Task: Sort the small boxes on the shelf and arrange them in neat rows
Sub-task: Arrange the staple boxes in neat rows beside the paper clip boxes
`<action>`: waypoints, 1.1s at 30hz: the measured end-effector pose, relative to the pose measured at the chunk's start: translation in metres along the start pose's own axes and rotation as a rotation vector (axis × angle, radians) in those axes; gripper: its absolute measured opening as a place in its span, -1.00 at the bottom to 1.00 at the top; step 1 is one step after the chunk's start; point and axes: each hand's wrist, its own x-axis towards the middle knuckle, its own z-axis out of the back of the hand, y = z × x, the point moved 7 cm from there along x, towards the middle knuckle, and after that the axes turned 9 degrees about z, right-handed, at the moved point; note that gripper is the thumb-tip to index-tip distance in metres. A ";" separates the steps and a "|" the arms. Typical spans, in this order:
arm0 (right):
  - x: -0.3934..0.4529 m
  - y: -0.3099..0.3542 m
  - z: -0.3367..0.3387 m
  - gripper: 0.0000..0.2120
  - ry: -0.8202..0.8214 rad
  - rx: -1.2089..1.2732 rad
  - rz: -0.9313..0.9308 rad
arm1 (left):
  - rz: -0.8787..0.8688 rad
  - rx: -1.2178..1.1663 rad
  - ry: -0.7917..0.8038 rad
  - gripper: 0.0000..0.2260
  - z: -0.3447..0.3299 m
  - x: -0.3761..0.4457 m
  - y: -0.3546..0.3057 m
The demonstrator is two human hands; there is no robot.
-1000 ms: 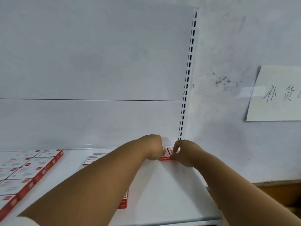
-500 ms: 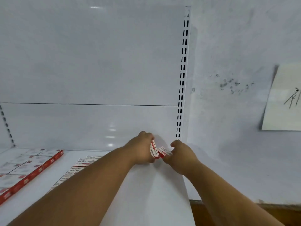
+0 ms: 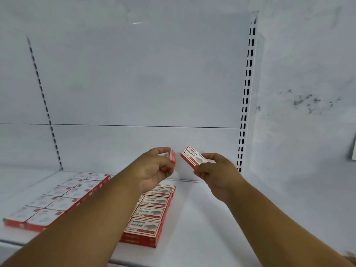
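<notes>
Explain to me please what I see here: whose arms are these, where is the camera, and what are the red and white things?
There is no machine here. A person wears one camera on the head, looking forward and down, so both arms reach in from below. The left hand pinches one small box seen nearly edge-on. The right hand holds a second box with its printed face toward us. Both are lifted above the white shelf. On the shelf lie two groups of the same red and white boxes: neat rows at the left, and a middle group partly hidden behind the left arm.
</notes>
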 end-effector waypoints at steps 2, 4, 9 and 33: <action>-0.003 0.001 -0.014 -0.72 0.011 0.060 -0.012 | -0.022 -0.127 -0.023 -0.73 0.014 -0.003 -0.005; -0.004 -0.001 -0.027 -0.75 0.006 0.067 -0.020 | -0.030 -0.129 -0.064 -0.80 0.031 -0.003 -0.009; -0.004 -0.015 -0.050 -0.81 -0.095 -0.186 0.021 | -0.182 0.406 -0.285 -0.62 0.081 0.002 -0.028; -0.009 -0.069 -0.064 -0.92 -0.296 -0.804 -0.047 | -0.049 0.799 -0.256 -0.76 0.135 0.052 0.012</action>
